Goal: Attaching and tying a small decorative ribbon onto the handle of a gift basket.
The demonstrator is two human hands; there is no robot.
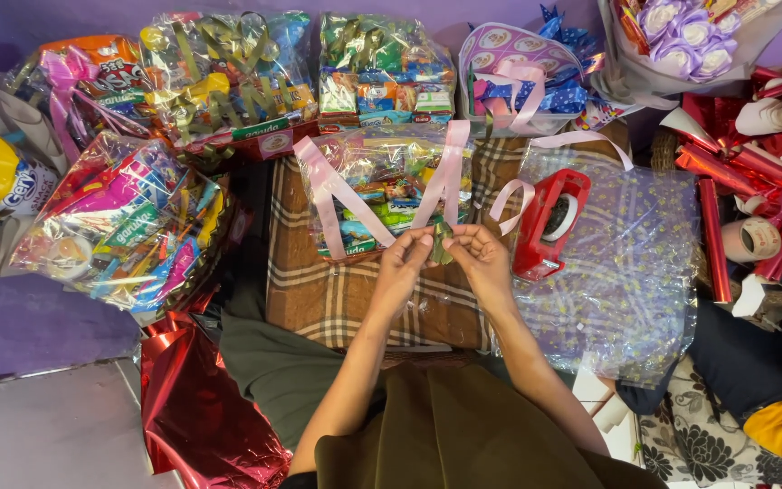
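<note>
Here, both hands met over the checked cloth (319,299): left hand (405,263) and right hand (480,258) each pinched the gathered top of a clear-wrapped snack hamper (382,195), fingertips closed on the small greenish twist of wrap (441,244) between them. A pale pink ribbon (337,195) crossed the hamper in a V, its ends running up and right toward the red tape dispenser (547,226), which sat just beside the right hand. The hamper lay directly ahead of the hands, touching the fingertips.

More wrapped hampers stood in a row behind: one with a pink bow (79,77) at left, one with gold ribbon (228,77), one with green ribbon (382,68), and a round-labelled pouch with blue bows (518,77). A larger hamper (128,226) leaned at left. A dotted clear sheet (631,272) spread at right, red foil (201,407) lower left, red rolls (735,163) far right, and a purple rose bouquet (690,36) top right. The wall behind was purple, the floor grey.
</note>
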